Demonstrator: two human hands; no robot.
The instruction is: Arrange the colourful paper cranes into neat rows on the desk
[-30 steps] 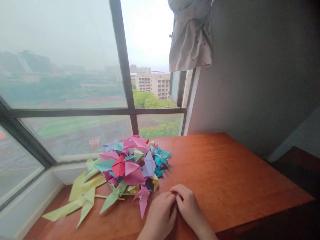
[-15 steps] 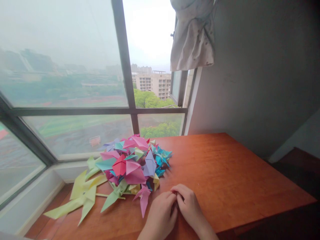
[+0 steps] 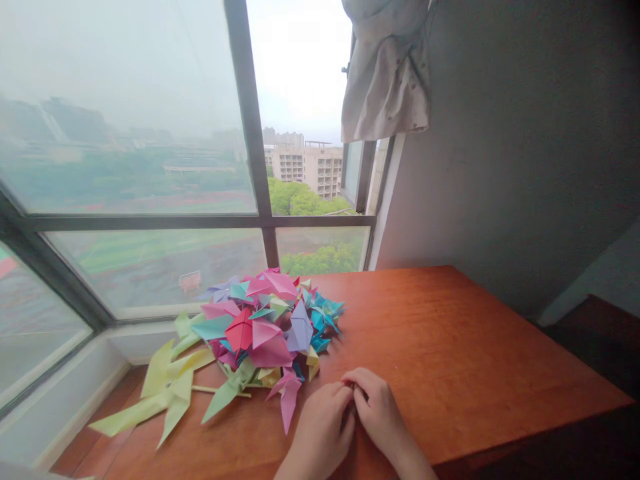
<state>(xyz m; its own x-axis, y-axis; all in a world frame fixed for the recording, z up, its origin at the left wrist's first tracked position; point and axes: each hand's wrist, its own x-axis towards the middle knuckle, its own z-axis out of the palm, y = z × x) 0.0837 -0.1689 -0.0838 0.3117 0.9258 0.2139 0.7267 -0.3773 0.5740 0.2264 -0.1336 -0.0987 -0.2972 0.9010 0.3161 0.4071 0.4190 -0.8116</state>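
My left hand (image 3: 324, 421) and my right hand (image 3: 376, 404) rest together on the wooden table near its front edge. Both are closed, with fingers curled in and the fingertips meeting. The inside of the fingers is hidden, so I cannot make out whether anything is between them. Just left of and beyond my hands lies a heap of folded paper figures (image 3: 270, 347) in pink, red, purple, blue and green. The pink paper crane (image 3: 288, 395) is nearest my left hand, apart from it. Farther left is a yellow paper pinwheel (image 3: 169, 390) on a stick.
The wooden table (image 3: 450, 353) reaches right to a slanted edge beside a grey wall (image 3: 500, 167). Framed windows (image 3: 263, 220) rise behind and to the left, above a white sill (image 3: 75, 413). A bunched curtain (image 3: 387, 87) hangs at the top right of the window.
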